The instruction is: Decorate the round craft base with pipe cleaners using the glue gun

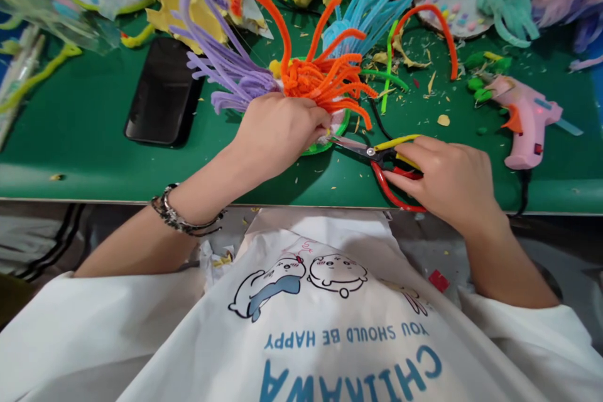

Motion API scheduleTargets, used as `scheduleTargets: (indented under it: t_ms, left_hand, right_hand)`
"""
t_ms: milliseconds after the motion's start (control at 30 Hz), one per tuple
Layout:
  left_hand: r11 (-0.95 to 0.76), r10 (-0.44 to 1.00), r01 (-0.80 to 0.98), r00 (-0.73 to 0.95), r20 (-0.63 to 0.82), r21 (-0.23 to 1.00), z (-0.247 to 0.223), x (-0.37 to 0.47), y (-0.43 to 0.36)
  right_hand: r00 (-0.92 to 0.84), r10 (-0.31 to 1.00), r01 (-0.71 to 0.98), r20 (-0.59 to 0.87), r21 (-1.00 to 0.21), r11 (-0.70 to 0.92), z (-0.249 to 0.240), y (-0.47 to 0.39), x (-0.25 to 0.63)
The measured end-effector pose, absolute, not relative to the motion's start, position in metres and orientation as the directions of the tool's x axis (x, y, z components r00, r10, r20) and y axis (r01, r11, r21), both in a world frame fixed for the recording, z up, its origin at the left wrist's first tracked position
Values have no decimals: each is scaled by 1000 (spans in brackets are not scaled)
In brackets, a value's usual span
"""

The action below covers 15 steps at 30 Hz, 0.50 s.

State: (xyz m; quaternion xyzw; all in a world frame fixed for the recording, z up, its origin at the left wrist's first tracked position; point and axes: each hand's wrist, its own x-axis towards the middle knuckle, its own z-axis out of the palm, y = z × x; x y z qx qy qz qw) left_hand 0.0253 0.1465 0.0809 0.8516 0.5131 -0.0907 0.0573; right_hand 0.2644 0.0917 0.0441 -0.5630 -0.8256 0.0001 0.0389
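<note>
The orange bundle (pixel 325 85) of fuzzy stems sits in the upper middle of the frame, its loose ends fanning to the right over a round base with a green rim (pixel 316 149). My left hand (pixel 273 132) lies across its lower side, fingers curled and pinched together near the rim; what is caught between the tips is hidden. The scissors (pixel 371 152) come in from the right, their points right by those fingertips. My right hand (pixel 452 182) has its fingers closed around the yellow and red handles, which stand apart.

To cut cleanly here, I'd judge it best to keep the left fingers behind the blades, brace the base on the counter (pixel 85 169) and snip small with the tips, so that no orange strand or bit of rim slips in between them.

Against the orange, to its left, spreads the purple bundle (pixel 254 85); just behind is the blue bundle (pixel 342 41). A bent orange stem (pixel 440 9) arches at the upper right. Farther out, a black phone (pixel 157 91) lies at left and the pink glue gun (pixel 527 116) at right, its cord trailing off the front edge.
</note>
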Motion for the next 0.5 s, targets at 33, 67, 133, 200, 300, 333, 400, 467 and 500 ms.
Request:
scheduleTargets:
  t_ms: [33, 67, 133, 200, 300, 333, 400, 467, 500]
  left_hand:
    - [-463, 866, 886, 455, -209, 14, 81, 25, 147]
    - [-456, 868, 890, 450, -210, 22, 81, 25, 147]
    - [-440, 873, 897, 437, -218, 35, 81, 26, 146]
    - [-426, 876, 904, 424, -229, 43, 83, 26, 146]
    - [-422, 878, 905, 423, -225, 59, 83, 28, 145]
    - [-421, 878, 905, 423, -225, 57, 83, 28, 146]
    - [-410, 886, 912, 405, -228, 25, 81, 30, 147]
    - [-396, 895, 918, 381, -233, -20, 79, 32, 147]
    - [-392, 898, 919, 374, -233, -35, 78, 33, 147]
  right_hand:
    - [-368, 928, 928, 63, -40, 370, 45, 92, 264]
    - [-373, 926, 926, 61, -36, 376, 45, 92, 263]
    - [-378, 924, 924, 65, -31, 380, 46, 91, 262]
    - [-372, 926, 927, 67, -32, 375, 46, 90, 261]
    - [-332, 942, 942, 56, -27, 333, 46, 87, 260]
    - [-314, 948, 949, 50, -22, 315, 46, 87, 260]
    - [-285, 958, 958, 38, -8, 286, 46, 86, 259]
    - [-276, 961, 961, 15, 1, 276, 46, 86, 256]
    - [-275, 961, 961, 4, 3, 275, 47, 87, 255]
